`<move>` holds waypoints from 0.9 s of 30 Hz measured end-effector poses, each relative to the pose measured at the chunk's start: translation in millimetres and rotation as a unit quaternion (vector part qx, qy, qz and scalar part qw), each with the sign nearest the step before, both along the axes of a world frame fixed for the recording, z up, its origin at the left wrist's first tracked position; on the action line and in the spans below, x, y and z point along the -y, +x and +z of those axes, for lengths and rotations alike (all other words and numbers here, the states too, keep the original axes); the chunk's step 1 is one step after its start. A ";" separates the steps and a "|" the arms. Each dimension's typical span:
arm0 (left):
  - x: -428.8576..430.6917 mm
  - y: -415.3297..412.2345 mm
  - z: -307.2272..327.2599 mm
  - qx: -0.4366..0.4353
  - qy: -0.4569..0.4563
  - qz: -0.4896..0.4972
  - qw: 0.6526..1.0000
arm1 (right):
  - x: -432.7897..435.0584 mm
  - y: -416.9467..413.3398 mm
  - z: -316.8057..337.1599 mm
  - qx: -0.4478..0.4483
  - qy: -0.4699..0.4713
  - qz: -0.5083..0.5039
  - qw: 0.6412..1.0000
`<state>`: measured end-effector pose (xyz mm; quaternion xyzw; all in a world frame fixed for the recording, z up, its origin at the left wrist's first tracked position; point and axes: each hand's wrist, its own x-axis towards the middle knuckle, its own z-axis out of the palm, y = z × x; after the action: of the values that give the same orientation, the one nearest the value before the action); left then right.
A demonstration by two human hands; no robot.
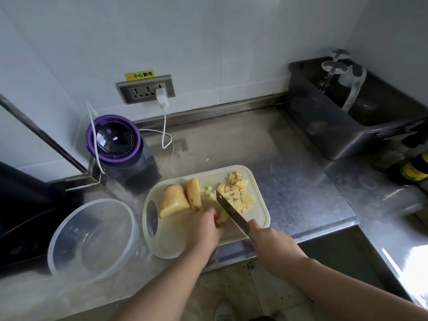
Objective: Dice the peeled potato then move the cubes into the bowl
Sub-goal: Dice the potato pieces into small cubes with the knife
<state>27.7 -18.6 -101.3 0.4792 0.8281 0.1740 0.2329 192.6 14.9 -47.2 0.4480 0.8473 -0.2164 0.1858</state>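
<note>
Currently I see pale cubes (238, 193) on plastic board (208, 242).
left hand (203, 225) pinches potato strip (222, 217) just beside steel knife (231, 210); right hand (268, 237) grips it.

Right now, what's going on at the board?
A person is dicing potato on the board. The right hand grips the knife, blade down beside a strip that the left hand holds. Cut cubes lie on the board right of the blade, and two big pieces wait uncut on its left part. The bowl, left of the board, holds no cubes.
</note>
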 end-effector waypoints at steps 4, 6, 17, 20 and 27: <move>4.2 -1.9 1.4 0.000 0.033 -0.007 0.999 | -2.0 1.9 5.4 -0.009 0.005 -0.017 1.000; 6.3 -2.1 2.3 0.000 0.048 -0.011 0.999 | -1.6 2.7 10.1 -0.022 0.006 -0.026 0.999; 8.2 0.1 -1.7 0.010 0.059 0.006 0.998 | 11.9 -1.7 14.8 -0.012 -0.003 0.010 1.000; 7.3 0.2 -0.2 -0.004 0.065 0.001 0.998 | 11.0 -1.7 13.0 -0.005 -0.003 0.022 1.000; 7.4 0.6 -1.3 -0.007 0.073 0.000 0.997 | 8.2 -4.5 9.3 0.007 -0.015 0.023 1.000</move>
<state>28.3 -25.9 -102.6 0.4961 0.8150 0.2303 0.1914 188.1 6.6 -37.9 0.4271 0.8526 -0.2218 0.2035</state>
